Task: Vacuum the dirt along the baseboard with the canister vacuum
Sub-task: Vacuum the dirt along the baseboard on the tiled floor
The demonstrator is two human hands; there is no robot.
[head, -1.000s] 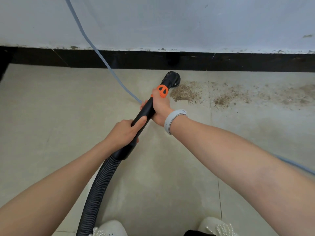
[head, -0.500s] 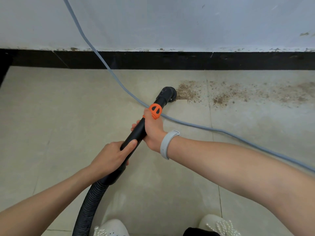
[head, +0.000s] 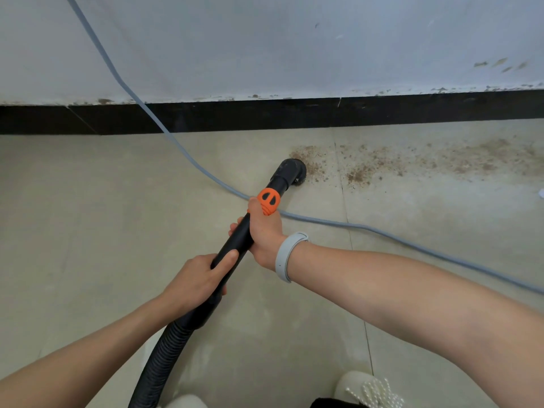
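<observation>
Two hands on the black wand (head: 235, 245) of the vacuum. Right hand (head: 265, 234) sits forward, fingers wrapped round the tube just behind the orange collar (head: 268, 201), thumb lying up toward it; a pale grey wristband (head: 287, 256) circles that wrist. Left hand (head: 195, 282) is behind it, closed round the lower end of the wand, thumb stretched along the top of the tube. Below the left hand the wand joins the ribbed black hose (head: 160, 363), which runs down to the bottom edge of the view. Ahead of the collar the tube ends in a round black nozzle (head: 291, 170), set down on the floor (head: 88, 231) at the left end of the dirt. Dirt (head: 412, 160) lies as a brown gritty band on the beige tiles, running from the nozzle toward the right edge of the floor, close to the black baseboard (head: 294, 113) but not quite against it; densest clumps sit just right of the nozzle. White scuffed wall (head: 294, 39) above the baseboard. Grey-blue cord (head: 176, 142) drops from the upper left across wall and baseboard, passes under the wand near the collar, then trails off along the floor to the right edge. Toes of two white shoes (head: 365, 388) show at the bottom edge, the right one with beaded trim.
</observation>
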